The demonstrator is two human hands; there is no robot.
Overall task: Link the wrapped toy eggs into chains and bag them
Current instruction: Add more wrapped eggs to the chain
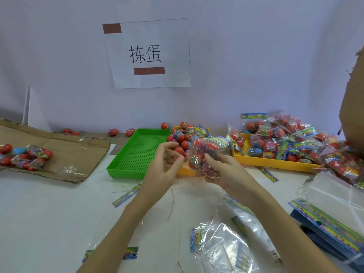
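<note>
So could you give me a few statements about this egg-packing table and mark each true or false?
1. The green tray is full of eggs. False: nothing lies in it.
2. The right hand grips a clear bag of eggs. True.
3. Filled bags pile over the yellow tray on the right. True.
4. The cardboard sheet on the left is bare. False: loose eggs lie on it.
5. The left hand rests flat on the table. False: it is raised beside the bag.

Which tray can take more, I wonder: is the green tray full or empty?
Empty: the green tray shows its bare perforated floor, with no eggs inside.
</note>
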